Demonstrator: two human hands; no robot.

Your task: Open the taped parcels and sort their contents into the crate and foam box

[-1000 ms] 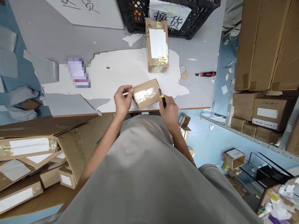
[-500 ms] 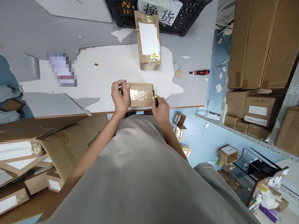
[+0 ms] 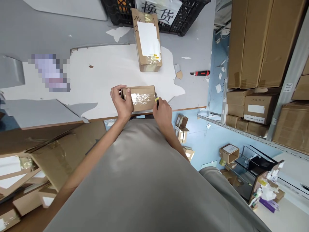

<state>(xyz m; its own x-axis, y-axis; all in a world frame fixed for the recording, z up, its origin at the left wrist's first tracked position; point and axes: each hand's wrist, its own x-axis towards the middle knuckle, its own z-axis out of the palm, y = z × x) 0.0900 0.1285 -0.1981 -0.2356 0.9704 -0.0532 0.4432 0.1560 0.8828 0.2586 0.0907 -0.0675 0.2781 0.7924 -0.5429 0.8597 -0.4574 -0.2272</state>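
A small brown cardboard box (image 3: 142, 96), with shiny clear tape along its top, lies near the front edge of the table. My left hand (image 3: 122, 102) grips its left end, thumb on top and fingers round the far corner. In my right hand (image 3: 163, 111) is a utility knife (image 3: 157, 101) with black and yellow parts. Its tip is at the box's right end; whether the blade is in the tape I cannot tell. Beyond stands a taller cardboard box (image 3: 147, 42) with a white label.
A red and black utility knife (image 3: 201, 73) lies on the right of the table (image 3: 108, 74). A black crate (image 3: 169, 29) stands at the back. A large open carton (image 3: 58, 154) with boxes is at lower left, shelves of cartons (image 3: 256, 106) at right.
My right hand and the knife have turned slightly at the box's right end, the knife now more upright. The whole view has shifted a little; the left hand keeps its grip.
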